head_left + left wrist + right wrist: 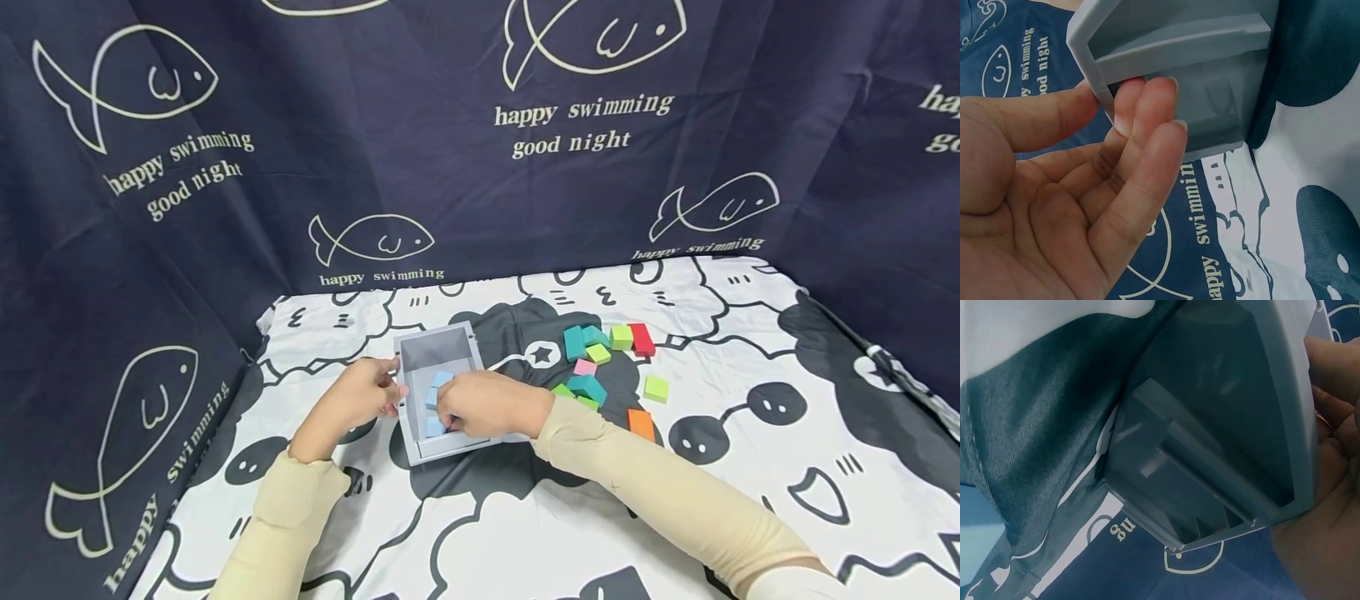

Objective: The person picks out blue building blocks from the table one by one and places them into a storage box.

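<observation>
A grey box (406, 436), open at the top, stands on the cloth with several light blue blocks (437, 380) inside. My left hand (358, 392) grips its left rim. In the left wrist view the thumb (1054, 119) lies on one side of the wall and bent fingers are at the other. My right hand (491, 402) reaches over the right wall into the box, its fingers curled at a light blue block near the front; the fingertips are partly hidden. In the right wrist view, the box's ribbed outer side (1235, 394) fills the middle, with the hand beside its rim.
Right of the box lie several loose blocks: teal (575, 343), lime green (621, 337), red (642, 340), pink (585, 367), yellow-green (656, 388) and orange (641, 424). A patterned cloth (495, 533) covers the surface. Dark blue curtains (465, 167) hang behind and at the sides.
</observation>
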`<state>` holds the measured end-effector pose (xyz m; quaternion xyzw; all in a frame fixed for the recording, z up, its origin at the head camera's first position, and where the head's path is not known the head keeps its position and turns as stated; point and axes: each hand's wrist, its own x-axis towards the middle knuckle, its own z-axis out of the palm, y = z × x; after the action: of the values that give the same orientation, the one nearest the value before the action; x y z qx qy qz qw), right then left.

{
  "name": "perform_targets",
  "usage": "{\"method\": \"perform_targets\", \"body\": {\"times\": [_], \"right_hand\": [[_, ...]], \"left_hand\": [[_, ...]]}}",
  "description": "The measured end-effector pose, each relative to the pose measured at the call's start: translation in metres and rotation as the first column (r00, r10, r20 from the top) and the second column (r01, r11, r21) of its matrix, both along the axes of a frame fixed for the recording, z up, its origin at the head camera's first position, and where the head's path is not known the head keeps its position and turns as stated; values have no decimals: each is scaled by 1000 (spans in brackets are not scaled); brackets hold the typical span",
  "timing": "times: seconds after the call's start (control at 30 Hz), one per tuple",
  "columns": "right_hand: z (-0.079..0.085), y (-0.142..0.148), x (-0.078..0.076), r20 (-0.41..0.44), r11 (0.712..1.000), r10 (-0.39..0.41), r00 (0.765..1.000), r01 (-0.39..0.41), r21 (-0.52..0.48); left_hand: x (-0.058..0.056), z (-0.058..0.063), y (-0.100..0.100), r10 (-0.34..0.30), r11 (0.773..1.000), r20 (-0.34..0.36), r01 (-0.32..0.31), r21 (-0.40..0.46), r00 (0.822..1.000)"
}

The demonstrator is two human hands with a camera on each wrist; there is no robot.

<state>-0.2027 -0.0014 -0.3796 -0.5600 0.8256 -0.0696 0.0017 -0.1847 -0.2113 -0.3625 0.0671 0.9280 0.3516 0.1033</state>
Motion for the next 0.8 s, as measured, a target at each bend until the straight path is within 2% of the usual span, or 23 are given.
{"method": "perform_targets", "body": {"times": [0.47, 0.8], "right_hand": [[2, 0, -1, -4, 1000, -13, 1000, 13, 15], [1, 0, -1, 16, 1000, -7, 1000, 6, 25]], "left_hand": [[0, 2, 1, 5, 1000, 10, -5, 27, 1000], [0, 0, 1, 10, 1000, 9, -10, 15, 1000]]}}
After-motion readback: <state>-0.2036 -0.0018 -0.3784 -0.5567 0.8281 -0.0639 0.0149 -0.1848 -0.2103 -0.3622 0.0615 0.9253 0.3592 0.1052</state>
